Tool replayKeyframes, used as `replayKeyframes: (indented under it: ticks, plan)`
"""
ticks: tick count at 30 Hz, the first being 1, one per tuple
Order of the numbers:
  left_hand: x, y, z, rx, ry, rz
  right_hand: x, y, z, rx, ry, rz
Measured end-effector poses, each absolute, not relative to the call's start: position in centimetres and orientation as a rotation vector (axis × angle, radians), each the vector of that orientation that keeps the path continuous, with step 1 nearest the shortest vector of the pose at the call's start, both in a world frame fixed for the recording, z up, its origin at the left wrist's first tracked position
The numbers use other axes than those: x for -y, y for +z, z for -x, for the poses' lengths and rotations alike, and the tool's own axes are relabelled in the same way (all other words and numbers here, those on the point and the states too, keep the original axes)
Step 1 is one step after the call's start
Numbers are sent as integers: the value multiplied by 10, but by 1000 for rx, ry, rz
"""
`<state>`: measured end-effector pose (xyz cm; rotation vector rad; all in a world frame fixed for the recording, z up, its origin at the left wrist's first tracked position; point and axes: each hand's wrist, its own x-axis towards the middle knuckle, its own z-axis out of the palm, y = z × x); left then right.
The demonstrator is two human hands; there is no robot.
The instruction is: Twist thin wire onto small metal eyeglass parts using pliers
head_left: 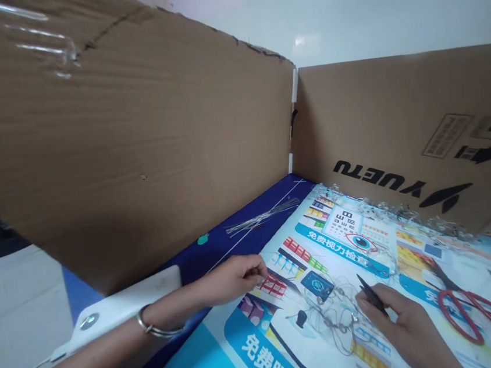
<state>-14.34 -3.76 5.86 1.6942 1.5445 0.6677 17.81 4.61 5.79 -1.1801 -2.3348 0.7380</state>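
Observation:
My right hand (404, 326) is closed around a pair of black pointed tweezers (373, 294), the tip angled up and to the left. Just left of it, a loose tangle of thin silvery wire (337, 323) with small bits in it lies on the printed sheet (281, 315). My left hand (240, 279) is held with its fingers curled together above the sheet's left edge. Whatever those fingers may pinch is too small or hidden to make out. A metal bangle (153, 328) circles the left wrist.
Scissors with red handles (460, 308) lie right of my right hand. Thin straight wires (260, 217) rest on the blue table surface. Many small clear-looking pieces (434, 224) line the far cardboard wall (379, 117). Another cardboard wall (157, 135) and a white device (121, 302) stand left.

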Motion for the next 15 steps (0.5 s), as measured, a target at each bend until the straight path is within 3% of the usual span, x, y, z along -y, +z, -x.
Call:
replayKeyframes:
  ticks: [7, 15]
  plan:
    - [28, 47, 114, -1795, 377, -2299, -46, 56, -180, 2322, 765, 1225]
    - [26, 45, 120, -1853, 298, -2394, -48, 55, -181, 2299, 802, 1244]
